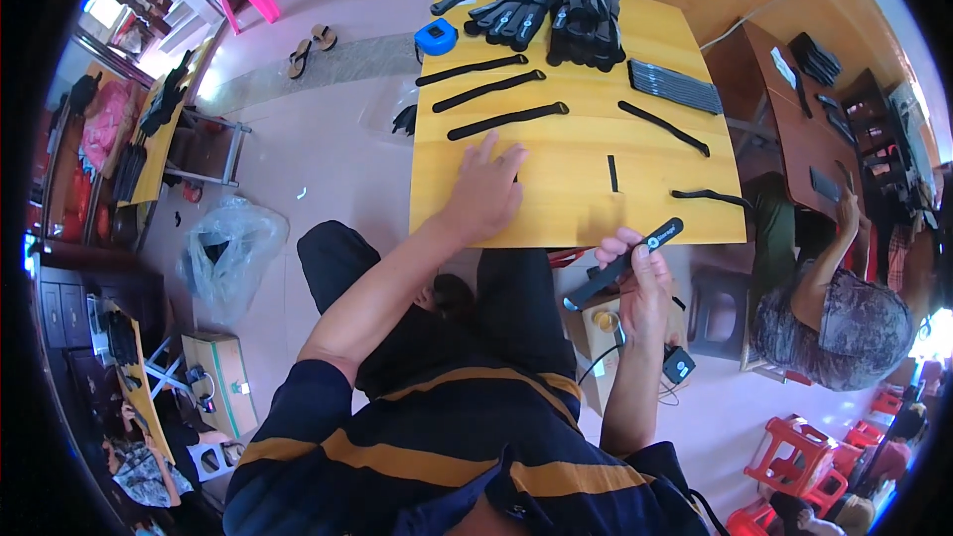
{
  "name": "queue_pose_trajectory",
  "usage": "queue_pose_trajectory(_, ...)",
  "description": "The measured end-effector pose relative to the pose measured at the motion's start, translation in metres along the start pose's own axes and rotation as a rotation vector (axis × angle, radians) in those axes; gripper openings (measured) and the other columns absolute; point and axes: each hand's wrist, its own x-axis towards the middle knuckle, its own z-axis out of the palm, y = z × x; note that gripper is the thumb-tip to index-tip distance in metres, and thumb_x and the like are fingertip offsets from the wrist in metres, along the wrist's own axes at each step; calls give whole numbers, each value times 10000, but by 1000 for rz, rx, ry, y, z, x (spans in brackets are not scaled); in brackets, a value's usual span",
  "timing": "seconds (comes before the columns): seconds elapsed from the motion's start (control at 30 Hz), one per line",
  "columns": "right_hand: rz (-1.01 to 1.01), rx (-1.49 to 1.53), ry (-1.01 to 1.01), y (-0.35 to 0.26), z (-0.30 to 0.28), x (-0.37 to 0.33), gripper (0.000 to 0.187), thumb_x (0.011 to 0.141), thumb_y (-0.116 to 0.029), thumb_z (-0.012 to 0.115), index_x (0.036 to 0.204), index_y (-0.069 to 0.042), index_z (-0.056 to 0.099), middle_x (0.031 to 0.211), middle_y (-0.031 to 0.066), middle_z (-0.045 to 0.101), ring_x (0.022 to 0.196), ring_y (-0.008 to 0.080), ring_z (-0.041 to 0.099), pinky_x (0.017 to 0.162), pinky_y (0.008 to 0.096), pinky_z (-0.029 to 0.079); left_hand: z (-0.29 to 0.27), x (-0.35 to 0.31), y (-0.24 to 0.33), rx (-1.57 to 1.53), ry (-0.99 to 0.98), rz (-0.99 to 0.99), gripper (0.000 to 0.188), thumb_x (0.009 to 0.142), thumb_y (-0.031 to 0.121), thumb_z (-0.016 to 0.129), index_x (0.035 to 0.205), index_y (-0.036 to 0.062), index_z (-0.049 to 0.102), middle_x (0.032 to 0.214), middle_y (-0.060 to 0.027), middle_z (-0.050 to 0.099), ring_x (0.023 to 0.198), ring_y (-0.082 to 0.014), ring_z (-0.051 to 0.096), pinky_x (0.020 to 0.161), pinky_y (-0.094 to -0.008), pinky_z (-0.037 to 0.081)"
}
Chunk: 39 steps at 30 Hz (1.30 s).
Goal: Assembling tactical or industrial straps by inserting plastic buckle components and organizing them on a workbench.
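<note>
My right hand (643,283) pinches a black strap (601,280) with a rounded tip and a light printed mark, just off the table's near edge. My left hand (484,197) rests on the yellow table (566,218) with fingers spread; a small dark bit shows beside its fingertips, partly covered. Beyond that hand lie three black straps, the nearest strap (508,121) just past my fingers. A short black strip (612,174) lies between my hands. Toward the right are a slanted strap (663,128) and another strap (710,198) near the edge.
Thick bundles of straps (586,20) lie at the table's back, with a blue tape measure (436,37) to their left and a flat dark stack (675,86) to their right. A person (834,318) sits at a brown table on the right. A plastic bag (233,258) lies on the floor.
</note>
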Motion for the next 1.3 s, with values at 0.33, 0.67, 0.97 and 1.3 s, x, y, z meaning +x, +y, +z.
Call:
queue_pose_trajectory(0.33, -74, 126, 25, -12, 14, -11, 404, 1064, -301, 520, 1287, 31, 576, 1105, 158, 707, 975, 217, 700, 877, 332, 568, -43, -9, 24, -436, 288, 19, 462, 898, 159, 637, 1314, -22, 554, 1242, -231, 634, 1225, -395, 566, 1078, -443, 422)
queue_pose_trajectory(0.67, -123, 260, 79, -10, 44, -17, 413, 1074, -312, 494, 1326, 10, 546, 1164, 157, 699, 1016, 237, 699, 902, 350, 563, -27, -84, 91, -1092, -266, -285, 163, 920, 86, 690, 1046, -15, 675, 878, -63, 711, 778, -114, 670, 752, -258, 547)
queue_pose_trajectory(0.97, -200, -10, 163, -3, 29, 10, 241, 1004, -210, 646, 1165, -35, 678, 1015, 70, 707, 863, 116, 674, 689, 234, 551, -67, -61, 56, -1127, -162, -407, 174, 914, 190, 709, 920, 16, 703, 768, -30, 687, 644, -74, 633, 590, -216, 528)
queue_pose_trajectory(1.3, -269, -357, 88, -23, 22, 95, 117, 946, -130, 691, 1037, -70, 648, 840, 1, 682, 736, 71, 647, 640, 207, 504, -66, 10, -4, -1004, -103, -427, 195, 934, 169, 671, 1026, -2, 680, 829, -60, 699, 669, -90, 638, 584, -232, 525)
